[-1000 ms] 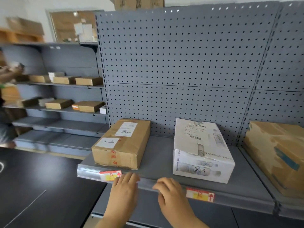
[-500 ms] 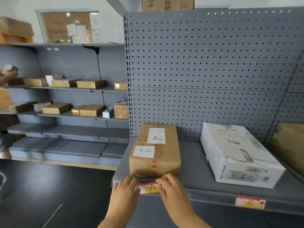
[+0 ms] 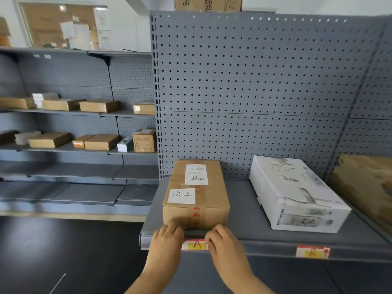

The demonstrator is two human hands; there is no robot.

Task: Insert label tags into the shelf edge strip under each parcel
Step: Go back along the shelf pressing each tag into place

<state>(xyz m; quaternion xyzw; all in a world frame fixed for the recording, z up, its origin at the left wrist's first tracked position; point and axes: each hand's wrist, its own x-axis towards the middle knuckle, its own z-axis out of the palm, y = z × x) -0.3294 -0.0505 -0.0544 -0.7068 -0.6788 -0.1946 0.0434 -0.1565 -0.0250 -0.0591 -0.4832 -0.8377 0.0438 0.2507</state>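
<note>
A brown cardboard parcel [image 3: 196, 194] with a white handwritten sticker sits at the left of the grey shelf [image 3: 241, 206]. Directly under it, a red and yellow label tag [image 3: 194, 244] lies in the shelf edge strip [image 3: 265, 250]. My left hand [image 3: 166, 242] grips the tag's left end and my right hand [image 3: 222, 244] grips its right end, fingers curled over the strip. A white parcel [image 3: 294, 194] lies to the right, with a second red and yellow tag [image 3: 312, 252] in the strip below it.
A crumpled brown parcel [image 3: 364, 183] lies at the far right of the shelf. Grey pegboard [image 3: 254, 92] backs the shelf. To the left, other grey shelves [image 3: 70, 148] hold several small boxes. The floor [image 3: 63, 251] is dark.
The camera has swung left and closer, so the brown parcel is now central. Both hands went from resting on the strip to pinching the tag's two ends under that parcel.
</note>
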